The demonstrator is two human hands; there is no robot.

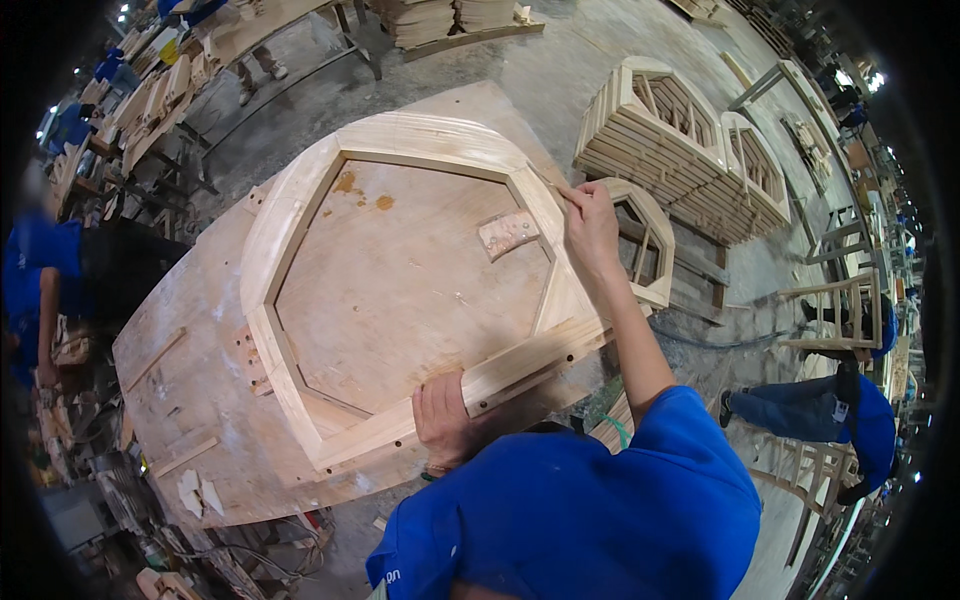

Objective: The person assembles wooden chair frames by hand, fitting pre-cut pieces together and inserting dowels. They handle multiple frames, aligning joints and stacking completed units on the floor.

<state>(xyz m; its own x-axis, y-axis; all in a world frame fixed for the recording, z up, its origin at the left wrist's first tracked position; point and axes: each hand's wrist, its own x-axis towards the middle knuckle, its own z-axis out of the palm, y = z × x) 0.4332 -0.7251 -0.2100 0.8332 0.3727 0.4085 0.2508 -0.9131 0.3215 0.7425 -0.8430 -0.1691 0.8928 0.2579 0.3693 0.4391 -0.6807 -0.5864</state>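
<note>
A large pale wooden frame [420, 135], with a rounded far side and a straight near rail, lies flat on a plywood worktable [215, 350]. My left hand [440, 412] is closed over the near rail, fingers on top and the thumb hidden. At the frame's right edge my right hand [594, 225] is closed in a pinch around a thin pencil-like stick [549, 182], whose kind is too small to make out. Inside the frame, by its right side, a small wood block [508, 234] with screw heads lies on the table. Dark holes dot the near rail.
Stacked wooden frames [650, 140] stand on the floor at the far right, and a smaller frame [640, 240] sits beyond my right hand. Co-workers in blue are at the left and right [870, 425]. Wood strips [187, 456] and scraps lie on the table's left part.
</note>
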